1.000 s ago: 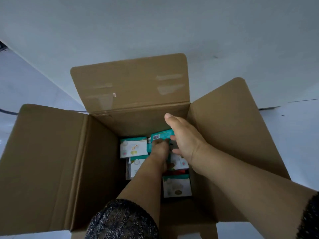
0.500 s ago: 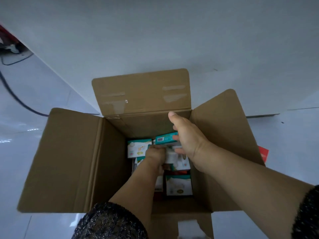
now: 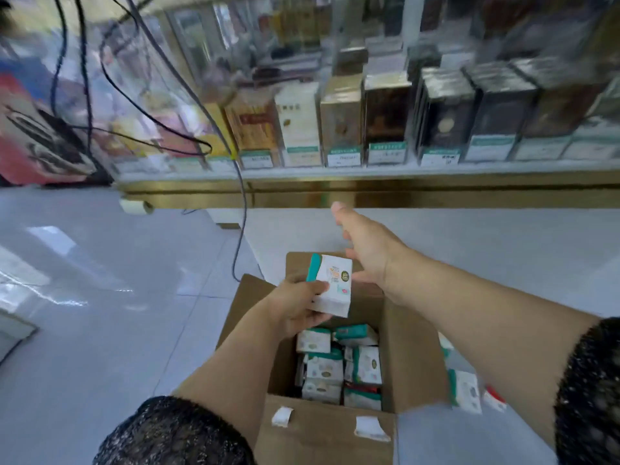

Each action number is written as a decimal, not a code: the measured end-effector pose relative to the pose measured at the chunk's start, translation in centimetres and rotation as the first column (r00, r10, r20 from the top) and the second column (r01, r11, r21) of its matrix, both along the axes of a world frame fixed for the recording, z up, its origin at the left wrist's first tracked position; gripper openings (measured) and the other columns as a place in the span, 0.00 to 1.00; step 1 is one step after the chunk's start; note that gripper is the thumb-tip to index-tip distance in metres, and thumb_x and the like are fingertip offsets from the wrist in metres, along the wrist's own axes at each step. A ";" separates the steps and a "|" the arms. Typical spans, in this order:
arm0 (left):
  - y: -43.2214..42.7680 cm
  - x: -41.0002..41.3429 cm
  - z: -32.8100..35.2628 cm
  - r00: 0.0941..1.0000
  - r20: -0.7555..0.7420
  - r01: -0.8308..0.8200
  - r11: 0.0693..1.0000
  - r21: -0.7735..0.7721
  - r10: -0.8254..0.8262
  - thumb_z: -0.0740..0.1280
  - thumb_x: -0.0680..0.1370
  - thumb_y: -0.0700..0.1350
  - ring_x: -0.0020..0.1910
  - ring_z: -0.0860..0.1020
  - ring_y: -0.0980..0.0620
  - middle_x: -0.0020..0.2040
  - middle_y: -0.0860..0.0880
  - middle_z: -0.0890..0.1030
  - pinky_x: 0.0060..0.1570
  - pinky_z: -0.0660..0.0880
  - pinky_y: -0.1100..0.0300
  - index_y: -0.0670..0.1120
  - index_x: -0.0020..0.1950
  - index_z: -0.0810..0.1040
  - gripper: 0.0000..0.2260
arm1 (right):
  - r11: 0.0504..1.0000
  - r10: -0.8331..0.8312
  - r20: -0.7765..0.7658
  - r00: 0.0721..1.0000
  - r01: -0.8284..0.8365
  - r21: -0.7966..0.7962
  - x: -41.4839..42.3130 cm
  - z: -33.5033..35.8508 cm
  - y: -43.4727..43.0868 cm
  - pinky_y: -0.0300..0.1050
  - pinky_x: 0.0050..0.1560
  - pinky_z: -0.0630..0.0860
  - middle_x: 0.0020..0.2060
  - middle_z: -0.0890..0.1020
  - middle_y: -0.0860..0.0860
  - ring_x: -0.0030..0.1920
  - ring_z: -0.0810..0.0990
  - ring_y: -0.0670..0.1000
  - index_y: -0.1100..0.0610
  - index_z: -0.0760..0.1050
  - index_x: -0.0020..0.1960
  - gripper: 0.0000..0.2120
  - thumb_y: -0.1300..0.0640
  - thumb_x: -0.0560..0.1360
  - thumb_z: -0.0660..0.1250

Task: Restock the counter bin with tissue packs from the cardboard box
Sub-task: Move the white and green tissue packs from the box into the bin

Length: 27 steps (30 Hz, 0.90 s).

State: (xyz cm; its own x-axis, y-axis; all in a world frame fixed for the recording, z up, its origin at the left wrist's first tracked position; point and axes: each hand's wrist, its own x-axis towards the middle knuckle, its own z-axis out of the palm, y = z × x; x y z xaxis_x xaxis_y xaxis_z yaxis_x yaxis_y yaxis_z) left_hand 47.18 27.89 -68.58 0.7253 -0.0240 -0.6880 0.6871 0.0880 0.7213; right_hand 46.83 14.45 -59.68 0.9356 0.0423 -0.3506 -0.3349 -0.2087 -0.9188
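My left hand (image 3: 295, 305) grips a white tissue pack with a teal edge (image 3: 332, 285) above the open cardboard box (image 3: 322, 427). Inside the box lie several more white and teal tissue packs (image 3: 339, 360). My right hand (image 3: 365, 243) hovers just right of the held pack with its fingers spread and holds nothing. One more tissue pack (image 3: 466, 391) lies on the floor to the right of the box. The counter bin is not in view.
A glass display counter (image 3: 369, 182) with a gold lower rail stands ahead, holding rows of boxed goods with price tags. Black cables (image 3: 240, 209) hang down its left end to the glossy tiled floor (image 3: 100, 297). A small red item (image 3: 495, 397) lies right of the box.
My left hand has lifted a tissue pack out of the box. My right hand has come up out of the box and opened. My head has tilted up, bringing the display counter into view.
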 end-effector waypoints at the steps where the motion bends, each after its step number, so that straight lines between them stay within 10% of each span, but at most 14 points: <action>1: 0.2 -0.4 2.8 0.999 0.034 -0.004 1.000 -0.014 0.004 0.64 0.78 0.37 0.46 0.81 0.45 0.50 0.42 0.81 0.48 0.78 0.49 0.44 0.62 0.72 0.13 | 1.000 0.010 0.023 1.000 -0.010 -0.008 -0.4 2.8 -0.2 0.58 0.64 0.69 0.62 0.72 0.51 0.59 0.72 0.54 0.47 0.68 0.68 0.27 0.34 0.76 0.53; 9: 1.0 -3.1 27.4 0.959 0.282 0.036 0.998 -0.052 -0.020 0.64 0.78 0.46 0.32 0.80 0.52 0.39 0.45 0.83 0.30 0.76 0.61 0.43 0.57 0.77 0.10 | 0.964 0.218 0.376 0.901 -0.139 -0.227 -3.4 27.6 -3.2 0.47 0.65 0.65 0.68 0.69 0.61 0.67 0.68 0.59 0.64 0.68 0.68 0.18 0.60 0.80 0.57; 14: -1.1 -3.5 40.6 0.887 0.458 0.063 0.998 -0.008 -0.053 0.62 0.79 0.46 0.37 0.77 0.48 0.41 0.43 0.82 0.39 0.73 0.54 0.43 0.54 0.76 0.09 | 0.870 0.358 0.513 0.781 -0.078 -0.488 -5.0 39.2 -5.8 0.41 0.53 0.68 0.61 0.71 0.45 0.58 0.70 0.48 0.46 0.68 0.69 0.31 0.55 0.67 0.69; 17: -2.5 -2.7 46.7 0.853 0.521 0.036 0.999 0.009 -0.036 0.64 0.78 0.47 0.32 0.77 0.50 0.37 0.45 0.81 0.31 0.74 0.61 0.43 0.51 0.78 0.09 | 0.775 0.498 0.491 0.715 -0.113 -0.622 -4.9 44.3 -6.7 0.35 0.39 0.66 0.53 0.72 0.42 0.48 0.73 0.45 0.46 0.67 0.67 0.31 0.55 0.66 0.70; 27: -6.7 4.8 61.5 0.776 0.621 0.176 0.983 -0.055 -0.105 0.70 0.74 0.48 0.29 0.82 0.52 0.36 0.44 0.84 0.27 0.75 0.63 0.40 0.51 0.77 0.12 | 0.630 0.552 0.510 0.660 0.071 -0.773 1.3 57.5 -9.9 0.35 0.36 0.67 0.48 0.75 0.46 0.43 0.74 0.45 0.48 0.68 0.55 0.23 0.58 0.64 0.74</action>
State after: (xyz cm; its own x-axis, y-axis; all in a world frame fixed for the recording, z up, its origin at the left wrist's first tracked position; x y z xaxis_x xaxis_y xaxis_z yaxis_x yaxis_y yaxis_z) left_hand 52.02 21.24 -7.10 0.9752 -0.2041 -0.0856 0.1125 0.1241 0.9859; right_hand 48.13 4.55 -2.17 0.8826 0.3511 0.3126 0.4514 -0.8186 -0.3552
